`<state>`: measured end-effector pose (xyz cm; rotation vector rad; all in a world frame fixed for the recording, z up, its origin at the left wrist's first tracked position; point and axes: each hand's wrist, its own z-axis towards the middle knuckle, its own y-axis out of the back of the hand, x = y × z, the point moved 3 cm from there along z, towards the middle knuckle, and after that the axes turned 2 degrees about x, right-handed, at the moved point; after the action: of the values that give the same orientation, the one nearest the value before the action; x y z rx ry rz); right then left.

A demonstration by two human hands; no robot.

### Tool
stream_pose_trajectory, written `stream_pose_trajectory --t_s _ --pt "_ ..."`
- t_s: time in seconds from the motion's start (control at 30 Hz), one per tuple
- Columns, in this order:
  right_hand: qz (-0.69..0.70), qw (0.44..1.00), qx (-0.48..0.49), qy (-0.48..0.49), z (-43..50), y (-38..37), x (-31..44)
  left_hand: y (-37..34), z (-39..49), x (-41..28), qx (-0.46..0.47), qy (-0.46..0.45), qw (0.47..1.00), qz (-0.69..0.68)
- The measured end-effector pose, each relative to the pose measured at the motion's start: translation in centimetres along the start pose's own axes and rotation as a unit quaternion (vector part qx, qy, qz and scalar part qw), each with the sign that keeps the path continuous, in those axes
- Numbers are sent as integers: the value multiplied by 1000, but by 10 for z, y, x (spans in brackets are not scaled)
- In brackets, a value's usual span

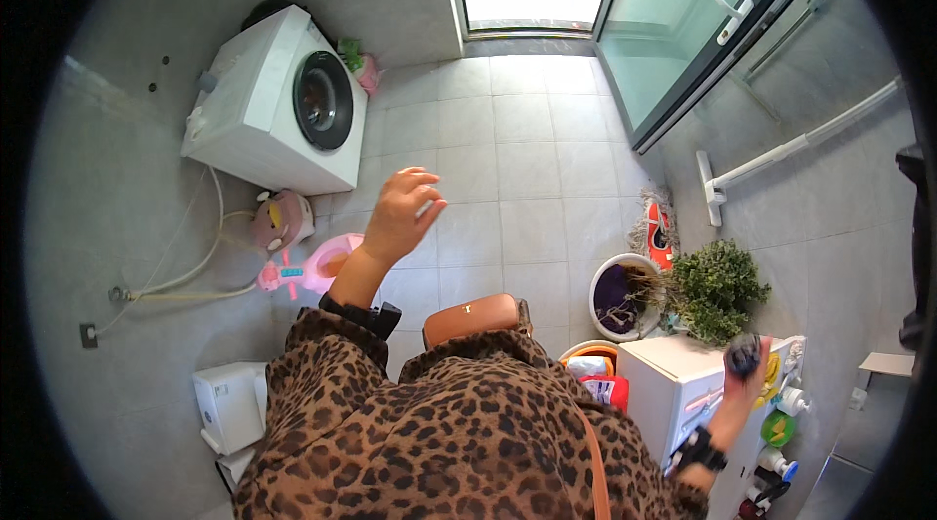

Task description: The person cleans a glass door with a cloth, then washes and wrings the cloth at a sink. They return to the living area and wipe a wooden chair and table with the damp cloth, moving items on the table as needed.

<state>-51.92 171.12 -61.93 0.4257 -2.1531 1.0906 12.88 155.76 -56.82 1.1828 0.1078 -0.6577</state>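
My left hand (pixel 406 216) is raised above the tiled floor with its fingers loosely curled and apart, holding nothing. Below it in the picture lies a pink child's potty seat or ride-on toy (pixel 333 264). At the right, my right hand (pixel 745 373) grips a small dark object (pixel 744 356), too blurred to name, beside the top of a white cabinet (pixel 681 355). A leafy green plant (pixel 721 289) is just above that hand. A brown bag (pixel 472 318) hangs at my front.
A front-loading washing machine (pixel 278 102) stands at the left wall, near a pink animal-shaped stool or bin (pixel 284 221). A glass door (pixel 681 29) opens at the upper right. A white-handled squeegee or mop (pixel 761 154) leans on the right wall above a white pot (pixel 622 296).
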Motion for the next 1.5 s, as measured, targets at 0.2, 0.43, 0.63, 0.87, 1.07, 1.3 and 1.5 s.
stream_pose_trajectory --t_s 0.2,0.43,0.63,0.87,1.07,1.3,1.5 --pt "-159 978 -100 -92 127 -18 -93 18 -16 85 -101 132 986 -12" --pt "-344 837 -382 -188 198 30 -203 23 10 208 -145 259 952 79" --pt "-174 964 -125 -157 379 -119 -247 52 184 269 -193 237 938 161" --pt "-132 973 -1 -188 610 -428 -283 40 356 356 -218 199 945 142" --pt "-149 979 121 -73 691 -551 -295 -51 481 495 -102 248 953 142" --pt "-296 911 -163 -235 665 -450 -303 -108 708 567 -30 163 986 22" --pt "-454 740 -375 -325 678 -503 -294 -159 883 575 -22 46 994 -93"
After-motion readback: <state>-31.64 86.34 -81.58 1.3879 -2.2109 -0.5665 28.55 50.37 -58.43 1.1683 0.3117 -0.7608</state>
